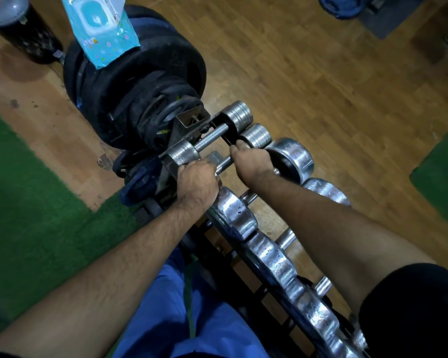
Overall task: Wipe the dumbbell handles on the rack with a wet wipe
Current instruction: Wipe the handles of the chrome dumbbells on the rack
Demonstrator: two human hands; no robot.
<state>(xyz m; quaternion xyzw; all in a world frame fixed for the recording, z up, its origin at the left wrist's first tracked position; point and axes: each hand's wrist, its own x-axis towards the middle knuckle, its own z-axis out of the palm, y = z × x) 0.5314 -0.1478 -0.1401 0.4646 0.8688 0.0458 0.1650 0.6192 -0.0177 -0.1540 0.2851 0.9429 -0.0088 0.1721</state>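
Head view, left to right: blue wet wipe pack (102, 29) sits atop black weight plates (140, 81). Left hand (195, 180) curled over near end of a small chrome dumbbell (225, 162) on the rack (259, 288); knurled handle shiny, scuffed. Right hand (251, 157) clamped around same handle's far end. Wipe itself can't be made out. Bigger chrome dumbbells (290, 156) line the rack rightward.

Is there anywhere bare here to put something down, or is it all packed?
Bare wooden floor lies right of the dumbbell rack, and green mat to its left. The rack is crowded: chrome dumbbells sit close together, and both hands, left hand and right hand, fill the far end. The wipes pack sits on the weight plates.
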